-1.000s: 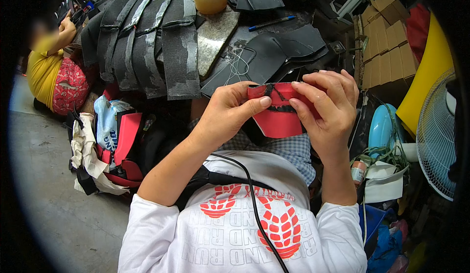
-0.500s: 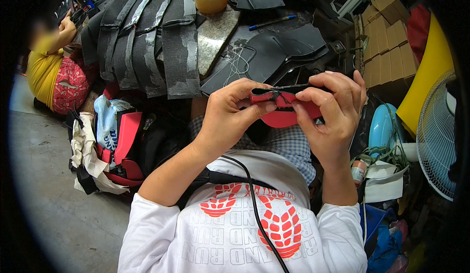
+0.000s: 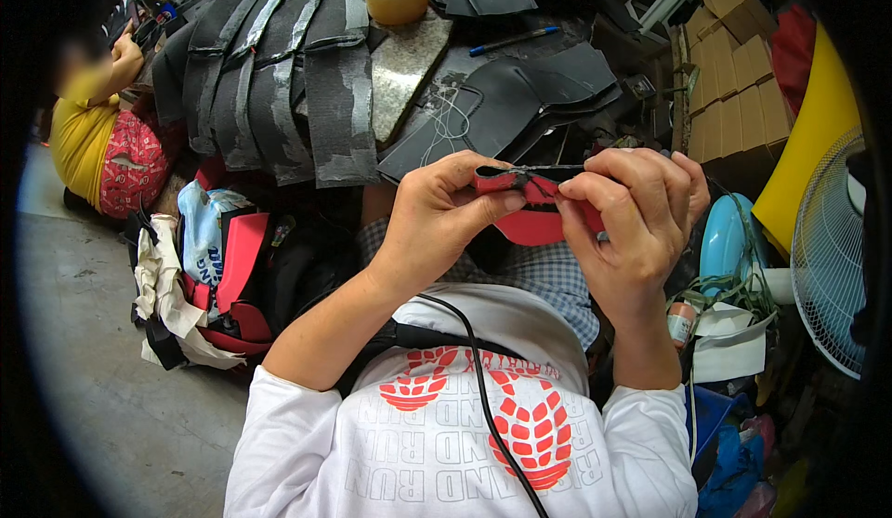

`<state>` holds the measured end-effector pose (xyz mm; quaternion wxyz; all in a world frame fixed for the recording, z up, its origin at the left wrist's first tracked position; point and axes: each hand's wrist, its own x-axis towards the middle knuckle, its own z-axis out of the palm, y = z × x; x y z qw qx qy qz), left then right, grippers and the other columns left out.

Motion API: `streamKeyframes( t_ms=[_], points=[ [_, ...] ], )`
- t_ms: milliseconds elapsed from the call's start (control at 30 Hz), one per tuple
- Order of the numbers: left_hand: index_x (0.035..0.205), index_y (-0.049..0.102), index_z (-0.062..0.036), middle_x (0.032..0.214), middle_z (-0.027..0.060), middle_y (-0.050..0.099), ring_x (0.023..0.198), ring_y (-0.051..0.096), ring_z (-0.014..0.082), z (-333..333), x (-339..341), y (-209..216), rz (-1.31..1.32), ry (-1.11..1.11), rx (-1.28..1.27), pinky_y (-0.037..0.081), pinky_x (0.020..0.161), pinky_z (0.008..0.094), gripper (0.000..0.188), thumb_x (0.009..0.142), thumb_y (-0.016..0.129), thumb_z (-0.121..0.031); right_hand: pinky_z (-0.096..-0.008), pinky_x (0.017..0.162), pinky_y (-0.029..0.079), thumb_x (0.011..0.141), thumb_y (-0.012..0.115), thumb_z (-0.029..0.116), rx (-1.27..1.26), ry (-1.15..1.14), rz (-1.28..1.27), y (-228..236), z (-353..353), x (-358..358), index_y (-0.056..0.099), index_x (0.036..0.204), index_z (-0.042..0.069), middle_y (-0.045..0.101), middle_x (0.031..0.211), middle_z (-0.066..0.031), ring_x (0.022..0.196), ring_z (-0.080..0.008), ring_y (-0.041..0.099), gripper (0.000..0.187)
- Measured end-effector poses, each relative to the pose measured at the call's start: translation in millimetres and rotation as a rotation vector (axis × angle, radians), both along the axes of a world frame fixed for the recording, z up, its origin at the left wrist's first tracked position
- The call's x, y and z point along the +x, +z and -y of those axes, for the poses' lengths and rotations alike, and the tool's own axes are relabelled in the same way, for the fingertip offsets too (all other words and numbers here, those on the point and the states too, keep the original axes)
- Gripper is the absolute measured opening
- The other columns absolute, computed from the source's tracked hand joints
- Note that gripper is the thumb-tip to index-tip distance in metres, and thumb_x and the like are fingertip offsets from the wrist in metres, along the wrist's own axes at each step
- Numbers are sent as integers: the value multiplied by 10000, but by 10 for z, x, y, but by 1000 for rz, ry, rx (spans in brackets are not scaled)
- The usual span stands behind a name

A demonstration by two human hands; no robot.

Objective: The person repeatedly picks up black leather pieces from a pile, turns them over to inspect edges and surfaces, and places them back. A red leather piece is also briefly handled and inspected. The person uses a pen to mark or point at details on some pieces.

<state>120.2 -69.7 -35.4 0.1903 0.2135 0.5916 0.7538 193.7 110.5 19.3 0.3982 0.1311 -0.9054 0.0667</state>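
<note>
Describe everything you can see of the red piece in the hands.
The red piece looks like thin, flexible leather or synthetic sheet, red with black along its upper edge and dark strips or marks near the middle. Its left end curls over like a loop, and a rounded red flap hangs below. It is held above the lap, roughly crosswise, by the left hand at one end and the right hand at the other. Fingers hide parts of it.

1 head-worn fisheye view, facing down, close range.
</note>
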Motion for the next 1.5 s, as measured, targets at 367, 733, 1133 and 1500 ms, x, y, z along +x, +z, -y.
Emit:
streamKeyframes(
  t_ms=[367, 733, 1133, 1500],
  points=[
    [993, 679, 21, 913, 27, 680, 857, 624, 64, 32, 45, 62, 11, -67, -16, 513, 757, 217, 120, 880, 706, -10, -544, 1094, 267, 694, 704, 33, -177, 173, 196, 78, -96, -30, 660, 1012, 123, 659, 1018, -32, 983, -236, 622, 334],
    [1023, 669, 45, 1004, 69, 677, 887, 609, 74, 49, 80, 144, -98, -53, -110, 513, 792, 221, 137, 895, 686, -1, -467, 940, 376, 806, 729, 138, -112, 174, 153, -65, -57, -157, 658, 842, 108, 643, 813, -5, 796, -200, 618, 85],
    [966, 699, 61, 827, 66, 644, 739, 590, 103, 190, 10, 87, -270, 175, -32, 460, 662, 234, 138, 920, 619, -41, -409, 967, 442, 966, 588, 249, -413, 523, 748, 106, -264, -358, 712, 1035, 31, 690, 892, -113, 870, -244, 658, 259],
    [1115, 633, -45, 1232, 129, 599, 1201, 592, 237, 252, -315, 41, -147, 25, 422, 470, 953, 313, 175, 1016, 531, -146, -367, 762, 555, 813, 662, 111, 345, -6, 379, -469, -931, -2317, 711, 925, 122, 642, 861, -40, 902, -234, 635, 122]
  ],
)
